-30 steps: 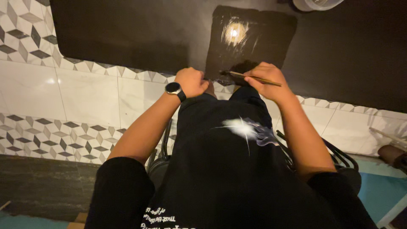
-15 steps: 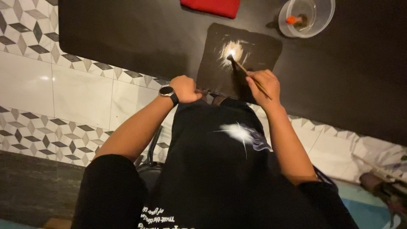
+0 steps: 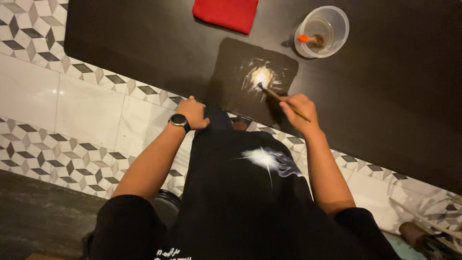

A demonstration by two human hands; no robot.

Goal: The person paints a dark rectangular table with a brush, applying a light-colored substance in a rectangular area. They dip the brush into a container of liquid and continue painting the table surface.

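Black sheet [image 3: 231,67] sits farther left; brush [image 3: 274,94] has barely moved.

Table [image 3: 144,33] top dark, matt, smooth; black sheet [image 3: 231,77] near its front edge looks wet and glossy, bright glare patch where the brush [image 3: 276,95] tip touches; brush handle thin, wood-like; cup [image 3: 321,32] near the back edge clear plastic, shiny; red cloth [image 3: 226,13] soft, matt; floor tiles [image 3: 72,106] glossy ceramic; watch [image 3: 179,119] face dark, glossy; shirt [image 3: 240,192] black matt fabric.
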